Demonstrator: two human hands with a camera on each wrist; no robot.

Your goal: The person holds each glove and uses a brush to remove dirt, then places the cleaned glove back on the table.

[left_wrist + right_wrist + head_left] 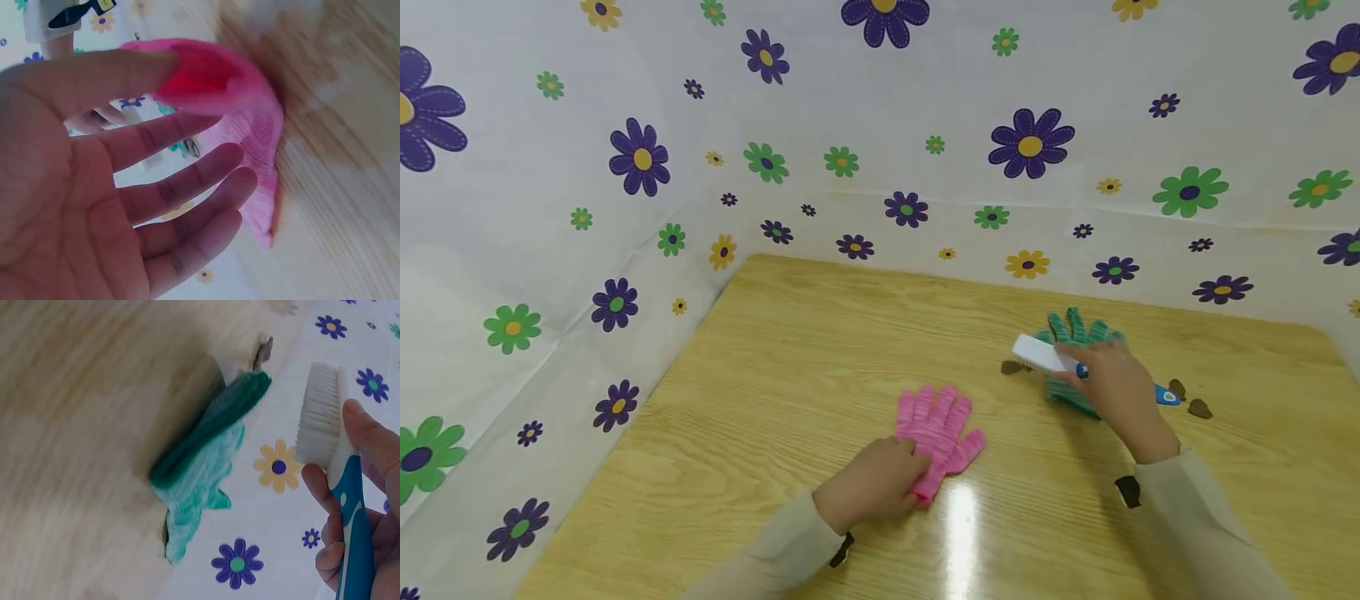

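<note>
My left hand (880, 479) is at the cuff of a pink knitted glove (934, 429), which lies with its fingers pointing away from me. The left wrist view shows the thumb inside the opening of the pink cuff and the index finger against its outside, pinching the edge; the other fingers are loosely bent. My right hand (1112, 383) grips a blue and white brush (350, 506) by its handle, thumb along the neck. White bristles (319, 415) show on the brush head. In the head view, hand and brush partly cover a green knitted glove (187, 487) on the table.
Small brown pieces (1200, 408) lie on the wooden table (760, 400) to the right of the green glove, and another brown piece (1011, 367) lies to its left. White sheeting (820, 100) with printed flowers stands along the back and left edges.
</note>
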